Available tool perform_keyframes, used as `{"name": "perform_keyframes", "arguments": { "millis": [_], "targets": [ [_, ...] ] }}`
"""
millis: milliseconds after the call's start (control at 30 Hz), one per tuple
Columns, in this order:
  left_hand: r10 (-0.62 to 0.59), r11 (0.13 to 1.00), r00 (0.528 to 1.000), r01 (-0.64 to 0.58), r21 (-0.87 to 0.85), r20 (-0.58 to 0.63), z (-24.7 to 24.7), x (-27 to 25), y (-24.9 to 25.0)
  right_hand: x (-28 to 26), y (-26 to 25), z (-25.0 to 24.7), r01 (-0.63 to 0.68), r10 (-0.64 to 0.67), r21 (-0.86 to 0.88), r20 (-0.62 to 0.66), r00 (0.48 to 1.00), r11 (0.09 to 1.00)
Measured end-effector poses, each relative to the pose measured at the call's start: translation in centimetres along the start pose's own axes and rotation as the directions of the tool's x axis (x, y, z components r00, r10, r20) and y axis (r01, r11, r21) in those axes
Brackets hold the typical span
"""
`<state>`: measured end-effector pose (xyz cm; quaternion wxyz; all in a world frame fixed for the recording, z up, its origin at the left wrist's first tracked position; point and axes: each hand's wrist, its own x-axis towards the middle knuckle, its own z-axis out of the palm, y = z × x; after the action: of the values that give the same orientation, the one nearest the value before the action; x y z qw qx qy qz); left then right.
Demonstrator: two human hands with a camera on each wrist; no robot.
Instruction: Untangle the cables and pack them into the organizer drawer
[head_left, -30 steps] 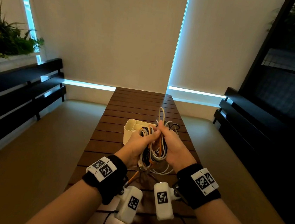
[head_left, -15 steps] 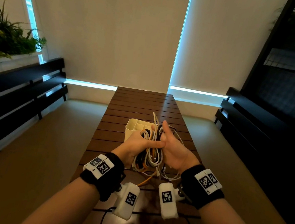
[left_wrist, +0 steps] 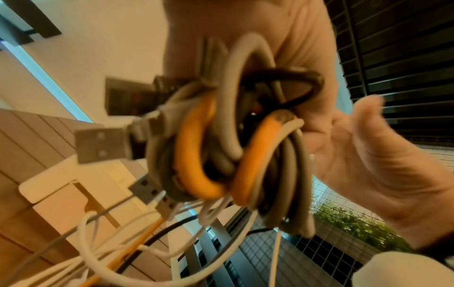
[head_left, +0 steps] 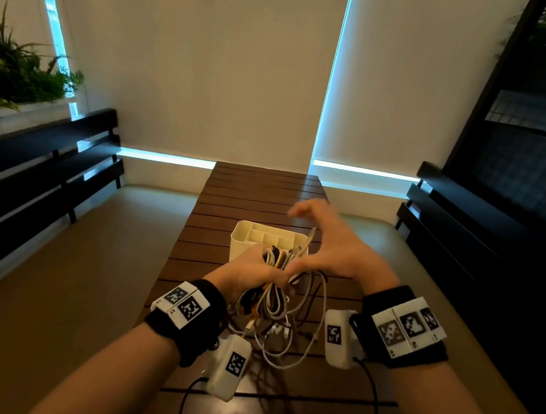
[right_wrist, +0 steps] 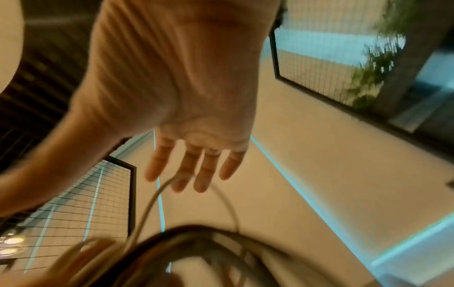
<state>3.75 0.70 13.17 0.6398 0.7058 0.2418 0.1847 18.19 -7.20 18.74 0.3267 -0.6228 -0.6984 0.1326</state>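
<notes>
The left hand (head_left: 250,272) clamps the cable bundle (head_left: 271,295), white, orange and black strands mixed, fingers curled round its middle. The bundle hangs on the near side of the organizer drawer (head_left: 261,239), its long axis running from the drawer's front wall back toward the person, loose ends trailing onto the slatted table (head_left: 260,188) below. Right of the bundle, the right hand (head_left: 331,247) spreads wide, fingers straight, gripping nothing, palm turned toward the tangle; 1 thin white strand (right_wrist: 150,205) rises in front of its fingers. The drawer lies just beyond both hands, the left nearer, so the free right hand looks best placed to pull a strand.
</notes>
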Motion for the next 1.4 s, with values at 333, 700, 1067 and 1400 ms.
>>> {"name": "perform_keyframes", "arguments": {
  "millis": [333,700,1067,1400],
  "targets": [
    [0.009,0.995,0.999,-0.004,0.1,-0.051,-0.6,0.2,0.3,0.1,1.2,2.4,-0.073,0.168,-0.344,0.256,0.952,0.936],
    [0.087,0.922,0.941,-0.201,-0.332,-0.327,-2.4,0.3,4.4,0.8,6.0,3.6,-0.262,0.285,0.182,-0.113,0.952,0.948],
    [0.062,0.79,0.897,-0.312,-0.528,-0.437,-4.7,0.8,4.6,0.8,9.6,3.9,-0.545,0.54,-0.197,-0.083,0.838,0.815],
    [0.128,0.697,0.868,-0.423,-0.579,-0.48,-5.9,0.0,6.8,-3.0,9.9,3.5,-0.494,0.388,0.683,0.32,0.864,0.538]
  ]
}}
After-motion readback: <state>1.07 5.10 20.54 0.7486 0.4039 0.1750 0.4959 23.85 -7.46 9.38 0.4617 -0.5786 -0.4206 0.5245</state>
